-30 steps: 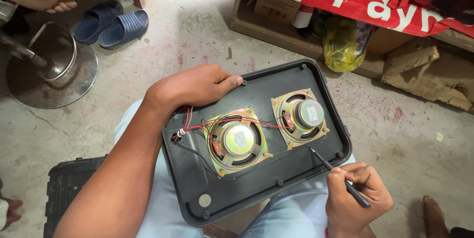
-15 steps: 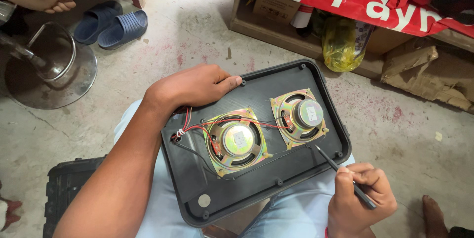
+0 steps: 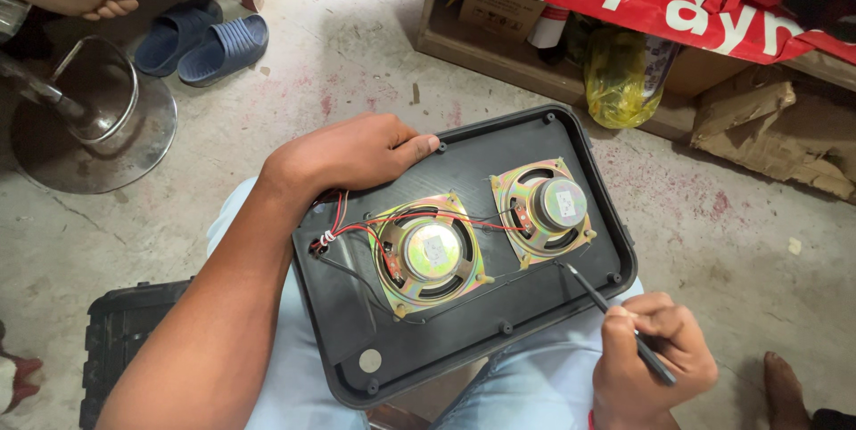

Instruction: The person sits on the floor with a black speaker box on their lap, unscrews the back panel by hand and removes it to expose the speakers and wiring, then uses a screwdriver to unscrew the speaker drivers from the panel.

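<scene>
black plastic speaker panel (image 3: 499, 341) is rested on the lap, inner side up. the left hand (image 3: 348, 155) is laid flat over its upper-left edge, fingers spread along the rim, pressing rather than gripping. the right hand (image 3: 649, 368) is closed around a thin dark screwdriver (image 3: 615, 319), whose tip is set at the lower corner of the right speaker (image 3: 546, 209).

both speakers are seated in the panel; the left speaker (image 3: 430, 252) is in place beside it, and red and black wires (image 3: 357, 232) are run between them and bunched at the left. work is judged to be mid-way: drivers mounted and wired, corner fastening at the right speaker in hand. whether the screws are in cannot be told. a second black casing (image 3: 116, 341) lies on the floor at left, apart from the panel.
</scene>
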